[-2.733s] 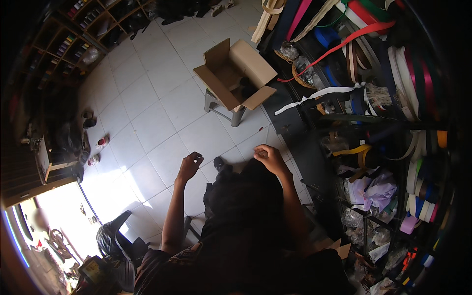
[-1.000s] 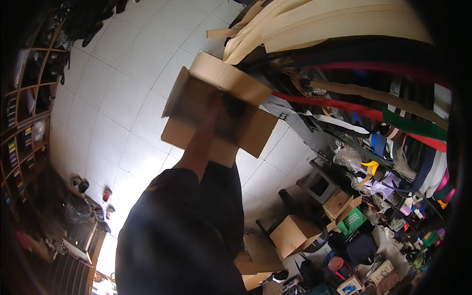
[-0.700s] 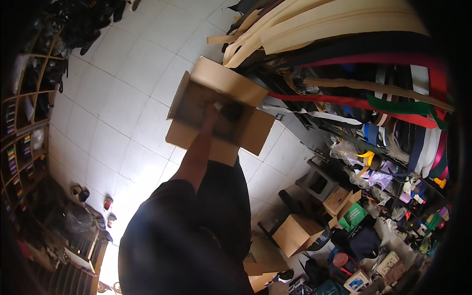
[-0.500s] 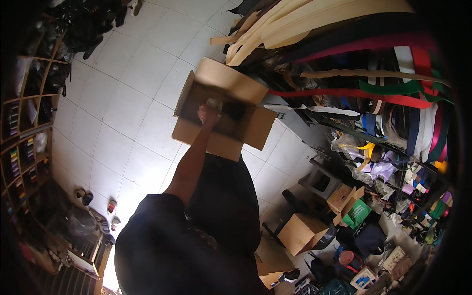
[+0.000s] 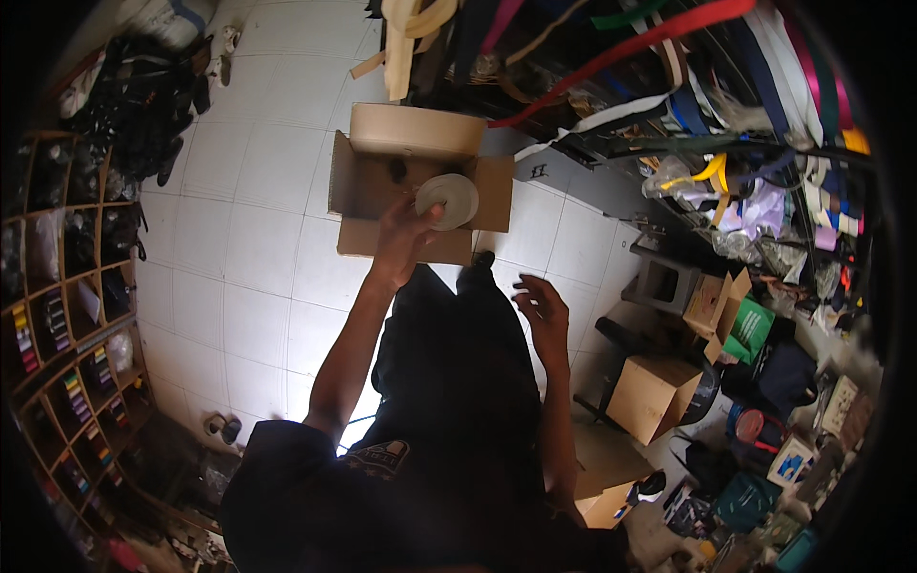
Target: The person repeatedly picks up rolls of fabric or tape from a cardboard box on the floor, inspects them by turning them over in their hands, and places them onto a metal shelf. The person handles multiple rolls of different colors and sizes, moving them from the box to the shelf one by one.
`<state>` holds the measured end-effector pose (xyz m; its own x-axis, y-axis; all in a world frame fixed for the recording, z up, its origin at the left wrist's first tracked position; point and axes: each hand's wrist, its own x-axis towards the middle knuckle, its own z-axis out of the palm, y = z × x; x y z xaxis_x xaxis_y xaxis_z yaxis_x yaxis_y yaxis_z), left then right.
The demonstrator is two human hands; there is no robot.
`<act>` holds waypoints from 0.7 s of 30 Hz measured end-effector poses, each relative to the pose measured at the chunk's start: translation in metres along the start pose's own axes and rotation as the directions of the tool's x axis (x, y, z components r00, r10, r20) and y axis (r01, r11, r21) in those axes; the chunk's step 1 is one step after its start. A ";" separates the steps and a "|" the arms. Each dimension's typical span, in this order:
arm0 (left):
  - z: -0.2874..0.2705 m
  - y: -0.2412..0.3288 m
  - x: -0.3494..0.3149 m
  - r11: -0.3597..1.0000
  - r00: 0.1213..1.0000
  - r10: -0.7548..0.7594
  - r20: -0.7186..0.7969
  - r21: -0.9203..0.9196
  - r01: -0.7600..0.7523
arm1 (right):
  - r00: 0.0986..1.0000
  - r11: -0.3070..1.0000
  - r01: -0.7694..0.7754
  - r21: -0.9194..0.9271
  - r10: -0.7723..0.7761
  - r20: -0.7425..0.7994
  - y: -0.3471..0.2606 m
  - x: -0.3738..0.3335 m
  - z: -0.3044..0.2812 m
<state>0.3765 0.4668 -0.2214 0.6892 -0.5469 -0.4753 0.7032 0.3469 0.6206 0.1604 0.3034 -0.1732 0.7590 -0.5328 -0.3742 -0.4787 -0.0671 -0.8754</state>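
My left hand (image 5: 406, 232) grips the near-left side of a round whitish disc (image 5: 454, 200), with the thumb across its face. Its exact kind is hard to make out; it could be a roll. The disc is held over an open cardboard box (image 5: 416, 131) whose flaps are folded outward. Inside the box lies a small dark thing (image 5: 398, 171), too dim to name. To the right of my legs, my right hand (image 5: 544, 310) hangs in the air with fingers apart and holds nothing.
Colourful straps and strips (image 5: 650, 48) hang from a rack at the upper right. Further right stand a grey stool (image 5: 664, 279), a smaller cardboard box (image 5: 654, 396) and mixed clutter. On the left is a wooden cubby shelf (image 5: 72, 315); shoes (image 5: 223, 427) lie on the tiled floor.
My left hand has risen out of the box with the round disc, which now shows clearly. My right hand has come into view. The view has shifted and turned.
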 end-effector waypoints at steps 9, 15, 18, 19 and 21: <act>0.091 -0.020 -0.070 0.903 0.936 -0.005 0.352 0.403 -0.147 | 0.966 0.951 0.228 0.210 -0.192 -0.176 -0.064 -0.025 -0.017; 0.152 -0.093 -0.104 0.783 0.877 -0.264 0.403 0.620 -0.050 | 0.959 0.944 0.193 0.267 -0.124 -0.254 0.012 -0.089 -0.089; 0.184 -0.151 -0.131 0.758 0.801 -0.321 0.505 0.645 -0.103 | 0.940 0.906 0.191 0.378 -0.058 -0.337 0.059 -0.133 -0.127; 0.193 -0.164 -0.138 0.722 0.795 -0.326 0.512 0.677 -0.140 | 0.931 0.891 0.208 0.404 -0.054 -0.361 0.072 -0.145 -0.136; 0.207 -0.198 -0.151 0.686 0.749 -0.387 0.538 0.711 -0.156 | 0.901 0.898 0.223 0.379 -0.041 -0.433 0.090 -0.175 -0.158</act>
<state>0.0971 0.3227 -0.1433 0.1501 -0.9536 -0.2609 0.2507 -0.2185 0.9431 -0.0853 0.2574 -0.1382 0.5120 -0.8422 -0.1689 -0.0932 0.1411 -0.9856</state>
